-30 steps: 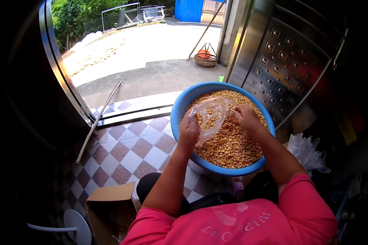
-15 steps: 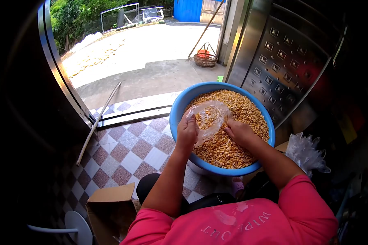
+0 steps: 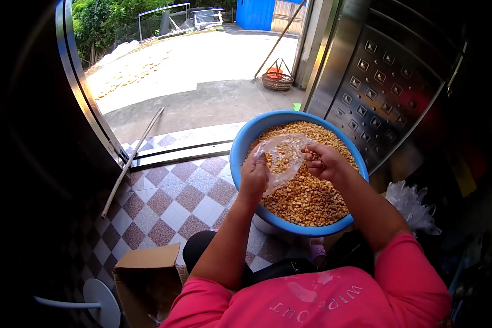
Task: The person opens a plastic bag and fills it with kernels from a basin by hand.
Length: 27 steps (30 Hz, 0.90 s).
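A blue tub [image 3: 240,143] is heaped with yellow corn kernels [image 3: 311,202]. Over the kernels, a clear plastic bag [image 3: 284,177] hangs with its mouth spread, and kernels show in or through it. My left hand [image 3: 253,174] is closed on the bag's left edge, thumb up. At the right edge of the bag is my right hand [image 3: 323,162], its fingers curled, with thumb and forefinger pinched at the plastic. Whether kernels lie inside that curled hand cannot be made out.
An open cardboard box [image 3: 147,258] and a white round base [image 3: 101,304] stand at lower left. Crumpled clear bags [image 3: 413,206] lie right of the tub. A pole [image 3: 131,163] crosses the threshold. Outside stands a wicker basket [image 3: 277,82]; a metal door [image 3: 372,93] is at right.
My right hand went down to the kernels beside the bag, then rose back to the bag's right edge. My left hand has stayed on the bag. The view has shifted slightly.
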{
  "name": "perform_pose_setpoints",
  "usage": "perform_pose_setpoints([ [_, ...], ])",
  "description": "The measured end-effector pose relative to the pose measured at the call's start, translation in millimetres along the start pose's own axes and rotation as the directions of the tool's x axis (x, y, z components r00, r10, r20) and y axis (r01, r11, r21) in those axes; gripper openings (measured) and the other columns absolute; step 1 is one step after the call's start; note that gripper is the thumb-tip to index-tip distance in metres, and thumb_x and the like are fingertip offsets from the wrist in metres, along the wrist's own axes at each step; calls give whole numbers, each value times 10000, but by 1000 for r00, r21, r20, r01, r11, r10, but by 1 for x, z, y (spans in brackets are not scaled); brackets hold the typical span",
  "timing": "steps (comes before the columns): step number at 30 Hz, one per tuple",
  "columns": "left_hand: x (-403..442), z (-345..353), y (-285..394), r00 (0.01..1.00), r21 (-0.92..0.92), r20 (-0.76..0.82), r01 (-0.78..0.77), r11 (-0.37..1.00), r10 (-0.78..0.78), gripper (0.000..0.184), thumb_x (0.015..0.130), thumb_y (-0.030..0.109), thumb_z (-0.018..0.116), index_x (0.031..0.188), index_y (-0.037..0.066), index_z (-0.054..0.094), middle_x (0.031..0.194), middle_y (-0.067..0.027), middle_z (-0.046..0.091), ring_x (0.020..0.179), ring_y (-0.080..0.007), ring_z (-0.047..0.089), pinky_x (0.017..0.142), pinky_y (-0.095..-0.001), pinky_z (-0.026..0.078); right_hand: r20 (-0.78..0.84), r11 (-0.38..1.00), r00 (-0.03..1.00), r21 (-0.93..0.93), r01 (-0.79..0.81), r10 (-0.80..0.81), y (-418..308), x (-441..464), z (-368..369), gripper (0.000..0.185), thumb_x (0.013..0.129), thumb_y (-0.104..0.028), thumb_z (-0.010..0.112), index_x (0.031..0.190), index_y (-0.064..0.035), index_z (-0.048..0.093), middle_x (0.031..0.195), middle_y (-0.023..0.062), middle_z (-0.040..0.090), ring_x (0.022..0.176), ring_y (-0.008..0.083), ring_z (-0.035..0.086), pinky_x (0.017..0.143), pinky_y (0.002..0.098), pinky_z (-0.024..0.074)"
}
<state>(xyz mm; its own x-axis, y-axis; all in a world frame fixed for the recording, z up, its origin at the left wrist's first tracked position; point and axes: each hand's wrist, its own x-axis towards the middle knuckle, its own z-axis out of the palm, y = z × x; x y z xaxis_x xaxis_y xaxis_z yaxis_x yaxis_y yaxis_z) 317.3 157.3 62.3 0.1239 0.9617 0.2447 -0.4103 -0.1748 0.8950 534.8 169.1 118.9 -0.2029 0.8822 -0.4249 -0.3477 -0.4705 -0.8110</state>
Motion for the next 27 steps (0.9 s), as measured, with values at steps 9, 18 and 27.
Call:
perform_pose_setpoints([
  [9,-1,-1,3,1000,-55,19,9,998,-8,364,980,252,406,1260,29,466,605,60,429,456,-14,354,402,-174,284,-143,995,990,99,9,5,-3,11,65,283,947,-166,428,1125,53,450,995,168,563,853,275,609,700,329,570],
  [18,0,1,1,1000,-32,2,-3,999,3,358,982,256,400,1250,28,467,568,74,409,423,-8,328,373,-176,244,-66,990,989,-61,129,-133,-1,18,51,321,947,-165,435,1192,43,428,1188,194,456,1060,341,520,926,462,467],
  [27,-1,2,4,1000,-48,-4,15,999,-15,366,982,287,393,1232,33,477,555,69,401,416,-15,333,371,-174,255,-41,911,967,-346,223,-252,2,8,42,345,907,-244,532,1193,-54,503,1182,128,487,1033,223,521,852,353,470],
])
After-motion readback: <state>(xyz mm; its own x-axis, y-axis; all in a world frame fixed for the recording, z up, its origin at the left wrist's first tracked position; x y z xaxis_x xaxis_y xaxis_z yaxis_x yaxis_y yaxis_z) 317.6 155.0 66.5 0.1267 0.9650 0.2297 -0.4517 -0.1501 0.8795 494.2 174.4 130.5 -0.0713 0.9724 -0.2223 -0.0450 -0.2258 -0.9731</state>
